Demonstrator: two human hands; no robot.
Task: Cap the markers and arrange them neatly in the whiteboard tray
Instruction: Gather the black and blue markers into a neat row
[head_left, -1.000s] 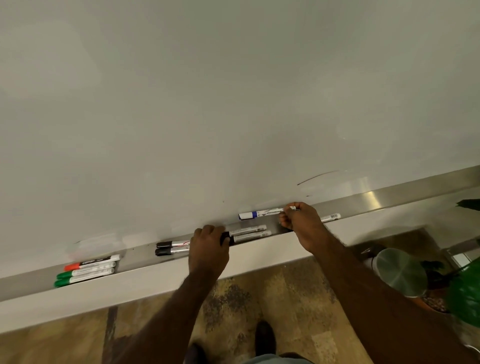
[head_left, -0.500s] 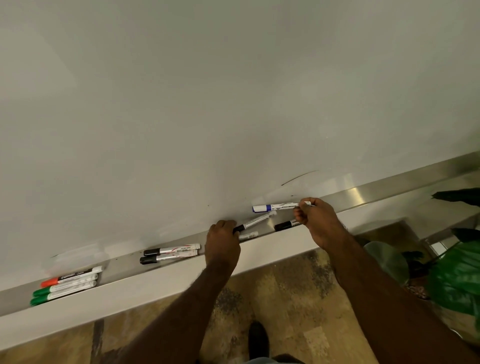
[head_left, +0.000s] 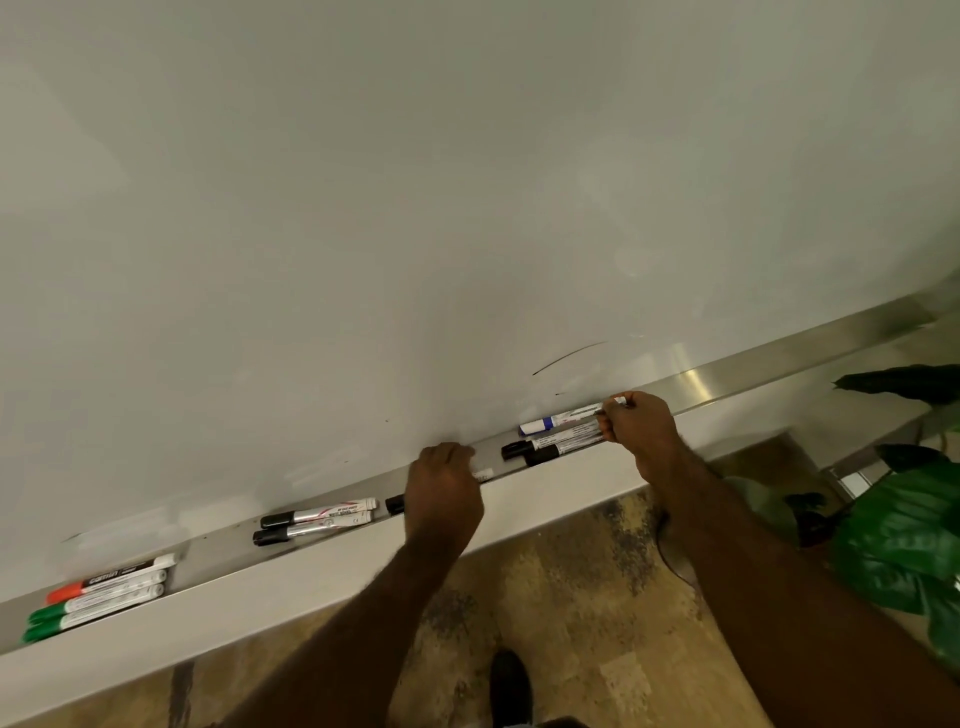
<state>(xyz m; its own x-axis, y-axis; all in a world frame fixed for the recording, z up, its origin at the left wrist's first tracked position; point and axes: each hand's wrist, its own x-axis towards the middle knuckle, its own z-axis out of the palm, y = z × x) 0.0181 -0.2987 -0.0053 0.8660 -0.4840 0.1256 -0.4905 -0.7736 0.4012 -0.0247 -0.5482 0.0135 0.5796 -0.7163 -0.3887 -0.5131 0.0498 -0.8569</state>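
A metal tray (head_left: 722, 376) runs under the whiteboard (head_left: 467, 182). My right hand (head_left: 641, 428) grips the ends of a blue-capped marker (head_left: 558, 419) and two black-capped markers (head_left: 558, 441) lying side by side in the tray. My left hand (head_left: 444, 493) is closed over a black-capped marker (head_left: 396, 504); only its cap and a bit of barrel show. Left of it lie two more black-capped markers (head_left: 317, 522). At the far left rest a red marker (head_left: 111, 577) and two green markers (head_left: 96, 608), all capped.
A white ledge (head_left: 260, 597) runs below the tray. A green plant (head_left: 904, 540) stands at the right beside a dark bin. My shoe (head_left: 511, 686) is on the mottled floor. A black stroke (head_left: 569, 356) marks the board.
My right hand has brought two black-capped markers next to the blue one. My left hand slid left and now covers a single black-capped marker lying flat in the tray.
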